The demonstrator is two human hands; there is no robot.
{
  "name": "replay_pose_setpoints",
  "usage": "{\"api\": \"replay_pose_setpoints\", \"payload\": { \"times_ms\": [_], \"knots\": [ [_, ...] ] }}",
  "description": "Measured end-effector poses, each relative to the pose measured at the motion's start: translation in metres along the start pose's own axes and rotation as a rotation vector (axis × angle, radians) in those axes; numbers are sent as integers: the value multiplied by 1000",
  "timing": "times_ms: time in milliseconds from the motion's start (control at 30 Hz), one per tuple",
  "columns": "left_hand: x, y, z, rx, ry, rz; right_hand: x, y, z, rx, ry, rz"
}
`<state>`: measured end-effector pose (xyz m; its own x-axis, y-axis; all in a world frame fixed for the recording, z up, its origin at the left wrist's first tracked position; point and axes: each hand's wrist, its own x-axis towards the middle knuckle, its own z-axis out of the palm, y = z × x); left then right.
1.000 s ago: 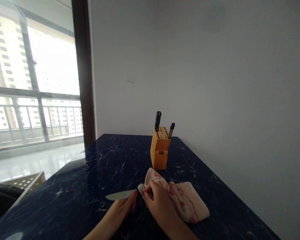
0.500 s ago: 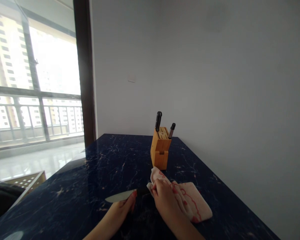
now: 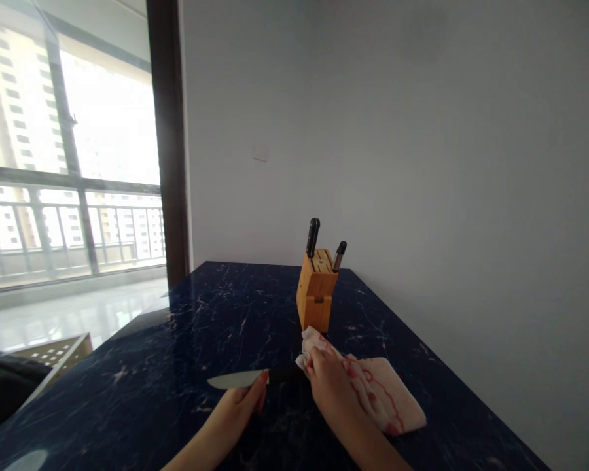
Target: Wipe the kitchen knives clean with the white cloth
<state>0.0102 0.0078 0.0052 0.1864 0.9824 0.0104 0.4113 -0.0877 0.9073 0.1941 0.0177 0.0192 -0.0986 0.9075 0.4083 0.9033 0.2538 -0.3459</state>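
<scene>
A kitchen knife (image 3: 236, 379) lies crosswise low over the table, its pale blade pointing left and its black handle toward the right. My left hand (image 3: 245, 400) is closed on the blade close to the handle, thumb on the near face. Bunched in my right hand (image 3: 324, 378) is a pink-white cloth (image 3: 392, 399) with red markings; its rest spreads rightward onto the tabletop. The cloth's gathered edge meets the butt of the handle, whose end is hidden there. Just beyond the cloth stands a wooden knife block (image 3: 317, 294).
Two black-handled tools rise from the block: a knife handle (image 3: 313, 237) and a rod-like handle (image 3: 339, 255). The dark blue marbled table (image 3: 240, 307) borders a grey wall at right. A perforated tan panel (image 3: 59, 356) and dark fabric (image 3: 10, 386) lie past its left edge.
My right hand and the cloth have shifted slightly right, baring more of the black handle. My left hand keeps its hold on the knife, nearly in place.
</scene>
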Motion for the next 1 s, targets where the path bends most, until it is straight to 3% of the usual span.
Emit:
{"api": "replay_pose_setpoints", "payload": {
  "times_ms": [133,333,567,867,1000],
  "knots": [
    [0,-1,0,-23,0,-8,-3,-5,-1,31,-2,-16],
    [0,5,-2,-23,23,-18,-3,-2,-6,-117,-32,11],
    [-1,5,-2,-8,-1,-16,-9,-23,-8,165,-24,-22],
    [-5,0,-3,57,13,152,-10,-34,-8,405,-15,-15],
    [-4,1,-5,69,5,209,-9,-36,-6,393,-9,-55]
  ]
}}
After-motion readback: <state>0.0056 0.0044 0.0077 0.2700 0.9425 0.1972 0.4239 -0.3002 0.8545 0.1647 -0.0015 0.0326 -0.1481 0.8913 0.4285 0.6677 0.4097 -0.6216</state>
